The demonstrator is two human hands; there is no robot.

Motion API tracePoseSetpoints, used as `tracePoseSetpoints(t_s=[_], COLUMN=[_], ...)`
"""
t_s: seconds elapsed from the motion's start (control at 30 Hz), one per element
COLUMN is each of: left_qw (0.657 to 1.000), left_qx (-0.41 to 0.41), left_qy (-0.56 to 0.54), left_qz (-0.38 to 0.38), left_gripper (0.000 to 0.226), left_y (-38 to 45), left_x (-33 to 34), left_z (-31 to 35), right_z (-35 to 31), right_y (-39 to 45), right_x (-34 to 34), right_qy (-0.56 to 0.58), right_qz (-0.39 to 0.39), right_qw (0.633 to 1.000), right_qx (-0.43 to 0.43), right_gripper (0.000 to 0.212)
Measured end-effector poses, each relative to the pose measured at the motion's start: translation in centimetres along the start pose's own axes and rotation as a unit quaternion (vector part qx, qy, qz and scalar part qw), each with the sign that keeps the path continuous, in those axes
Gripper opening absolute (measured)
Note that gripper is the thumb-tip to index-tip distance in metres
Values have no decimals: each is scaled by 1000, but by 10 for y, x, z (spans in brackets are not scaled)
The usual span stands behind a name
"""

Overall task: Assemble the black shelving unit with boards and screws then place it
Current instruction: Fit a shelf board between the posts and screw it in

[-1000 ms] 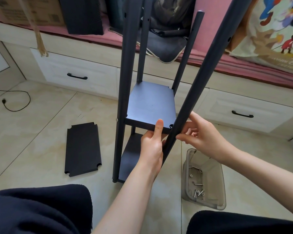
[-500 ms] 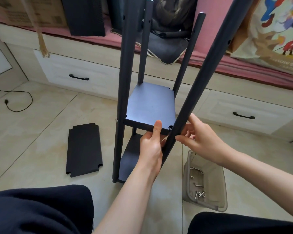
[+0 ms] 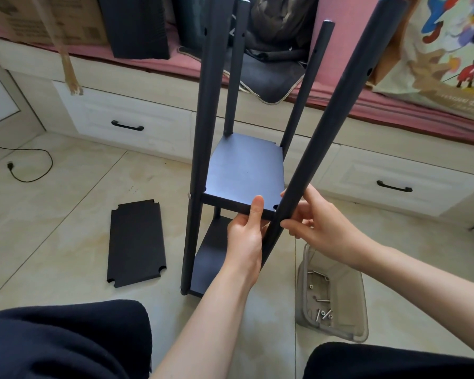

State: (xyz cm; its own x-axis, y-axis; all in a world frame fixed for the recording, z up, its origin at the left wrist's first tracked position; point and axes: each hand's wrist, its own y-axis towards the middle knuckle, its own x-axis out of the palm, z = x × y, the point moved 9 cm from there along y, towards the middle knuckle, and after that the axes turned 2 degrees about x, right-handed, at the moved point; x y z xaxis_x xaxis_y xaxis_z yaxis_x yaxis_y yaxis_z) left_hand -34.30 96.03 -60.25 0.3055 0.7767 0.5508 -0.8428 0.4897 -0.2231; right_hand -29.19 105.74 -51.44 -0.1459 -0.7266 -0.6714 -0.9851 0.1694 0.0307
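Note:
The black shelving unit stands on the tiled floor with several round posts, a middle board and a lower board. My left hand grips the middle board's near edge, thumb on top. My right hand holds the near right post, which leans outward, fingers curled round it at the board's corner notch. A loose black board lies flat on the floor to the left. A clear plastic tub at the lower right holds several screws.
White drawers under a pink-covered platform run across the back. A cardboard box, dark cushions and a cartoon-print pillow lie on the platform. A black cable trails on the floor at far left. My knees fill the bottom corners.
The view shifted slightly. My right hand's fingers have closed further round the leaning post; my left hand keeps its hold on the board's edge.

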Motion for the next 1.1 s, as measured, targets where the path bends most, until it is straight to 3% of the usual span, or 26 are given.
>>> tracePoseSetpoints(t_s=[0.27, 0.4, 0.6, 0.77, 1.1], left_qw=[1000, 999, 999, 998, 988], left_qx=[10, 26, 32, 3, -66], left_qy=[6, 20, 29, 54, 115], left_qz=[-4, -16, 1, 31, 85], left_gripper=[62, 40, 36, 30, 25], left_y=[-1, -2, -2, -8, -23], left_x=[-5, -4, -14, -28, -51], left_z=[2, 3, 4, 1, -13], right_z=[1, 4, 2, 3, 14], right_y=[2, 4, 9, 16, 19], right_x=[-1, -2, 5, 12, 36], right_qy=[-48, -31, -55, -92, -100], right_qz=[6, 19, -8, -37, -67], right_qw=[999, 999, 998, 995, 993], right_qx=[-22, -16, -36, -29, -15], right_gripper=[43, 43, 59, 32, 31])
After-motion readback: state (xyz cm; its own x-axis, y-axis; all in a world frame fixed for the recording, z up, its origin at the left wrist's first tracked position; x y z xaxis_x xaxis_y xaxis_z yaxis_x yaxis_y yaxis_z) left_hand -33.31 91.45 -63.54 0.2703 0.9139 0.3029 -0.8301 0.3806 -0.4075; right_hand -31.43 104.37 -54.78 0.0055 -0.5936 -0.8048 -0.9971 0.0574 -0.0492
